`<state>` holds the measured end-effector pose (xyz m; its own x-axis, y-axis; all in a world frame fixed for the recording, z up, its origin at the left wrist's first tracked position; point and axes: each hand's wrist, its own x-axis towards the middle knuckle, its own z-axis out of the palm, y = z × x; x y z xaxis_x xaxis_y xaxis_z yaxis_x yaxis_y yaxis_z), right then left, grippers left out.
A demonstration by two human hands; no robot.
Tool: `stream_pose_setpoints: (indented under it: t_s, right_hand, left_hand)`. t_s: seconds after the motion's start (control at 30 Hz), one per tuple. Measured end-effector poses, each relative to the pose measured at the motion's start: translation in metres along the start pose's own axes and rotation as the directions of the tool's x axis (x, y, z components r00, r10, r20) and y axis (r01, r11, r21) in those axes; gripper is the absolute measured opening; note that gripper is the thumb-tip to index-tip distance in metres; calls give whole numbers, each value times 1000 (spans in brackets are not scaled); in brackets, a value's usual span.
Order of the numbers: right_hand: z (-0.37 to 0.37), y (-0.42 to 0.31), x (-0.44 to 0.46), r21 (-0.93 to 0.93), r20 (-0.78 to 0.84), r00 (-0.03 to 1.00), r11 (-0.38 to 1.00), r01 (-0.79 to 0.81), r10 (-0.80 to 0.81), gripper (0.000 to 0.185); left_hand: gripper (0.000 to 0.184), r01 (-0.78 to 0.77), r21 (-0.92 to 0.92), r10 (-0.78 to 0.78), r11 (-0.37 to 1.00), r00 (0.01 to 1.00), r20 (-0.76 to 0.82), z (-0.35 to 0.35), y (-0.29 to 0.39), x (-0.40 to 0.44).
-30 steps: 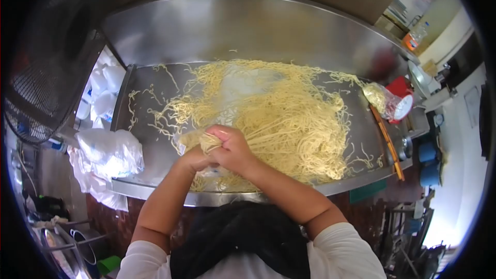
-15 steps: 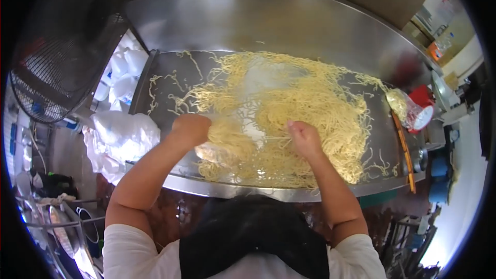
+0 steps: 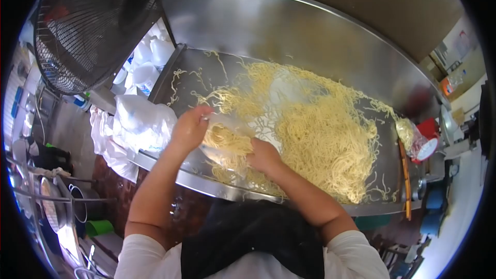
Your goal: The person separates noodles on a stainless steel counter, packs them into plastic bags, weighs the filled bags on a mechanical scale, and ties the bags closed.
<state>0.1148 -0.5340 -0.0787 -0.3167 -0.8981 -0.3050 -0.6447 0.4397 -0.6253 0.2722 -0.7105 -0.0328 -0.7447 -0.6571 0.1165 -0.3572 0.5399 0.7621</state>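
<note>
Yellow noodles (image 3: 325, 144) lie heaped across a stainless steel tray table (image 3: 206, 72). At the near left of the heap, my left hand (image 3: 191, 128) is closed on the edge of a clear plastic bag (image 3: 217, 157). A bunch of noodles (image 3: 227, 140) lies at the bag, between my two hands. My right hand (image 3: 264, 156) is closed on the right end of that bunch; its fingertips are partly hidden. Loose strands are scattered toward the table's far left corner.
A bundle of clear plastic bags (image 3: 142, 124) hangs at the table's left edge, below a large fan (image 3: 88, 36). At the right lie a wooden stick (image 3: 404, 181), a bag of noodles (image 3: 405, 133) and a round white-topped container (image 3: 427, 149). A tall steel backsplash (image 3: 289, 26) rises behind.
My right hand has moved left from the big heap to the bag, bringing noodles against it. My left hand now shows holding the bag's edge. The view has shifted and tilted.
</note>
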Motion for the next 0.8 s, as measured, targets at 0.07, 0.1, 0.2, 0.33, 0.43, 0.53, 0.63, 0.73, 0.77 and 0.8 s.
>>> stream_pose_setpoints:
  t_s: [0.07,0.1,0.2,0.33,0.43,0.53,0.63,0.73,0.77,0.8]
  right_hand:
    - [-19,-29,-6,79,-122,973,975,206,-196,36]
    - [-15,-40,1,17,-54,979,980,198,-196,31]
    - [-4,-60,28,-162,165,947,940,301,-275,23]
    - [-42,-62,43,-150,310,847,858,491,-431,22]
    - [-111,-74,22,148,138,967,970,195,-216,27]
    - [-102,-25,16,-82,99,988,989,127,-119,36]
    - [-10,31,14,-91,169,977,984,150,-133,43]
    - [-10,23,6,233,323,944,962,-144,63,40]
    - [-17,13,1,341,384,916,904,-256,115,39]
    - [-15,13,-1,345,385,915,901,-264,121,39]
  left_hand:
    - [23,-32,-248,33,968,999,-1,9,18,-10]
    - [23,-41,-263,49,964,999,23,8,45,-15]
    - [22,-77,-292,99,953,993,63,10,86,-13]
    - [23,58,-411,-25,910,996,86,8,51,1]
    - [21,205,-627,-169,751,979,119,0,48,-4]
    - [22,291,-695,-239,658,955,173,0,45,-6]
    - [23,313,-714,-243,627,949,203,1,50,-4]
    - [24,290,-690,-219,663,957,192,3,49,-2]
    - [25,273,-682,-196,678,962,189,5,45,-3]
    - [26,255,-673,-173,694,967,188,6,41,-3]
